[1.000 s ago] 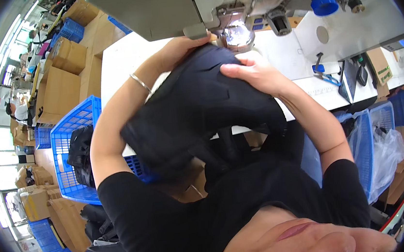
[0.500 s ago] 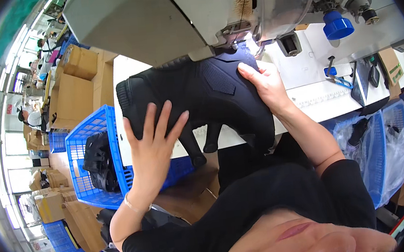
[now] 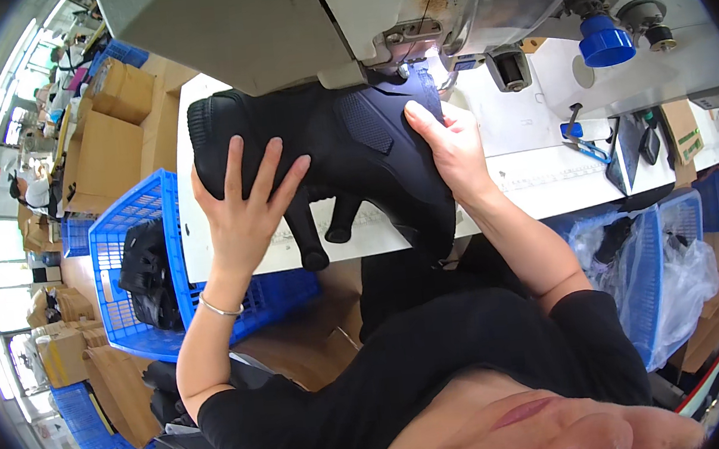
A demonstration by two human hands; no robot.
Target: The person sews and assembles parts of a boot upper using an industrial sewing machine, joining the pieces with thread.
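Note:
A black padded sewn piece lies on the white table under the head of a sewing machine. It has a ribbed end at the left, a textured panel and two short strap-like parts hanging toward me. My left hand rests on its left part, fingers spread flat over the surface. At its right side, close to the lit needle area, my right hand pinches the edge, thumb on top and fingers underneath. The stitching point itself is partly hidden by the machine head.
Blue crates stand at the left, one with black items inside. Another crate with clear plastic bags sits at the right. Blue-handled snippers lie on the table beside a dark phone-like object. Cardboard boxes are stacked farther left.
The whole view has shifted, so table, machine and crates appear farther left. The ribbed left end of the black piece has swung slightly toward the machine, with my left hand still on it.

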